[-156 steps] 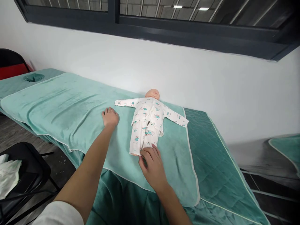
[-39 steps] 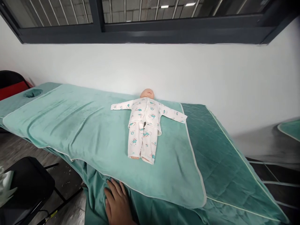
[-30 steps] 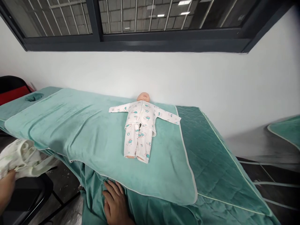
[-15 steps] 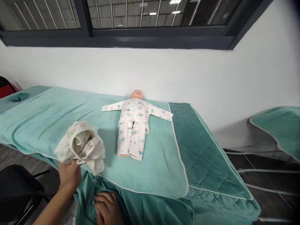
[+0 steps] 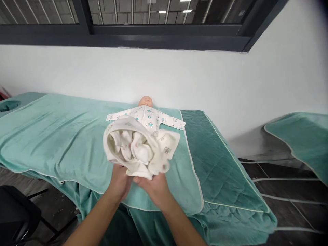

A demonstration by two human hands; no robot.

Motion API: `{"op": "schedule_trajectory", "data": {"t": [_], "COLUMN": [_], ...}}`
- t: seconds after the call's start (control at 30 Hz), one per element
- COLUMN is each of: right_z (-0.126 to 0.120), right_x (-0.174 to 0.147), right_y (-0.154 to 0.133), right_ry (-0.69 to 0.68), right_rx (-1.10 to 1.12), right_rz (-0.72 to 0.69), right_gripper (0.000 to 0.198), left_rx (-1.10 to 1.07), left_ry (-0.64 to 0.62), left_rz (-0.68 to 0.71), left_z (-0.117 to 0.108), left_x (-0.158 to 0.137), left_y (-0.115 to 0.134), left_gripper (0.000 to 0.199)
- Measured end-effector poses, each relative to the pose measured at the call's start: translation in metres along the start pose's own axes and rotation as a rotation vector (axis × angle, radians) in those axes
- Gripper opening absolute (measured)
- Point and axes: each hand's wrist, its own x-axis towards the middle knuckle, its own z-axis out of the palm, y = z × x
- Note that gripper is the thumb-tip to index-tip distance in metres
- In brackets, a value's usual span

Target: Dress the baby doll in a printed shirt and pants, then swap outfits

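Both hands hold up a bunched white printed cloth garment, whose exact kind its folds hide. My left hand grips its lower left edge. Beside it, my right hand is closed on the lower right part, thumb showing on the near side. Behind the garment, a baby doll lies on its back, arms spread. It wears a white long-sleeved top with small teal prints; the garment covers its legs from my view.
A light green blanket covers a bed with a darker quilted cover. A white wall and a dark window frame stand behind. A black chair is at lower left; another green-covered surface is at right.
My left hand has carried the garment rightward, in front of the doll. My right hand has risen from the bed's near edge and taken hold of the garment too.
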Motion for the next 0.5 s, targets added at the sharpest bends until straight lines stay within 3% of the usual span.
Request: {"op": "schedule_trajectory", "data": {"t": [0.13, 0.3, 0.4, 0.5], "right_z": [-0.006, -0.019, -0.041, -0.078], "right_x": [0.021, 0.027, 0.036, 0.046], "right_y": [-0.007, -0.002, -0.005, -0.017], "right_ry": [0.112, 0.287, 0.395, 0.541], "right_rx": [0.150, 0.193, 0.177, 0.069], "right_rz": [0.051, 0.122, 0.111, 0.022], "right_gripper": [0.080, 0.066, 0.051, 0.048], "left_rx": [-0.070, -0.090, 0.002, 0.118], "left_ry": [-0.157, -0.193, -0.253, -0.358], "left_rz": [-0.121, -0.186, -0.259, -0.252], "left_z": [0.013, 0.024, 0.028, 0.024], "left_x": [0.008, 0.009, 0.003, -0.005], "left_y": [-0.009, -0.019, -0.023, -0.025], "left_gripper": [0.047, 0.040, 0.038, 0.037]}}
